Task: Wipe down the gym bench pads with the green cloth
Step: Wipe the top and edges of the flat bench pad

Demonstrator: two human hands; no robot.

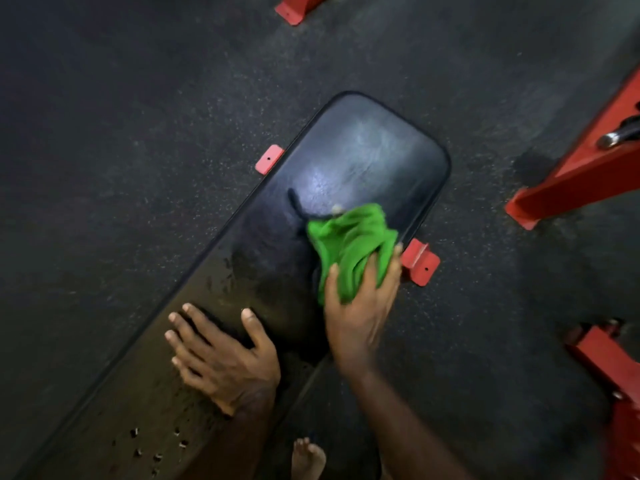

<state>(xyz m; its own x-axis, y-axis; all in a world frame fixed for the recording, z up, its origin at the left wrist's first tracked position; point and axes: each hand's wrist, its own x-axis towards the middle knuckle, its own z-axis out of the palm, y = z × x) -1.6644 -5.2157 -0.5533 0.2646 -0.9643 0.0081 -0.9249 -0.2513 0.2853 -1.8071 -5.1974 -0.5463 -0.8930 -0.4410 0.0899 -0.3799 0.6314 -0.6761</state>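
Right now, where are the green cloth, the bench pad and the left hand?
green cloth (pixel 349 244): head view, middle of the bunched fabric.
bench pad (pixel 363 157): head view, shiny far end.
left hand (pixel 221 358): head view, back of the hand.

I see cloth (pixel 349 244) bright green, plain, no print. Pad (pixel 363 157) black, glossy, pale whitish sheen at far end; near end duller, darker blotches, possibly damp, blur hides detail. Small pale-edged holes dot pad's near corner. Feet (pixel 420 262) under pad red, each with one black dot. Frame (pixel 581 174) at right red, with silver peg (pixel 614 137). Floor (pixel 138 133) dark grey, fine pale speckle.
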